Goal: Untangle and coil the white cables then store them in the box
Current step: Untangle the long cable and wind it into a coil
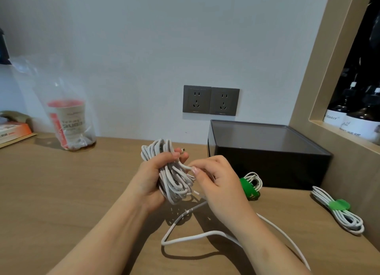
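White cables (173, 172) are bunching in the gripping left hand (152, 176); right hand (216, 176) is pinching one strand beside the box (267, 155).

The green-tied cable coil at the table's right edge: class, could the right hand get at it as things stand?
Probably yes, once it lets go. The right hand pinches a strand of the cable bundle gripped by the left hand; the coil lies uncovered on the table, on that hand's side.
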